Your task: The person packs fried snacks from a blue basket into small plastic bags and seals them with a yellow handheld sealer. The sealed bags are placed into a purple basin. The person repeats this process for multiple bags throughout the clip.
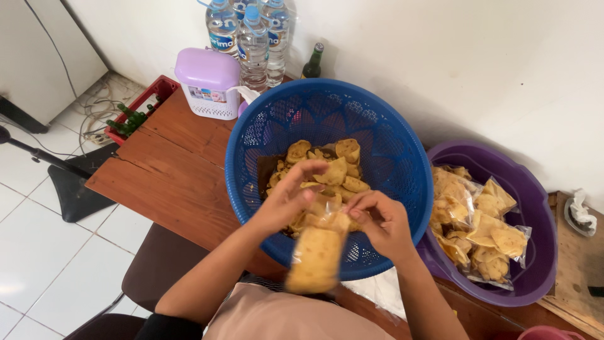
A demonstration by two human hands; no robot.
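Both hands pinching bag (316,258) at its top: left hand (286,200), right hand (380,221). Hanging long axis down, just before basket (402,157).

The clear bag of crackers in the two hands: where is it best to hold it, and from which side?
Probably at the open neck. The clear bag of crackers hangs full and heavy below, so a grip from above and both sides, as the left hand and right hand have, keeps it upright.

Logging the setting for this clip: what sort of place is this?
Probably a home or small workshop packing snacks by hand. A blue basket of loose crackers sits on a wooden table, a purple tub holds filled bags, and both hands hold a bag.
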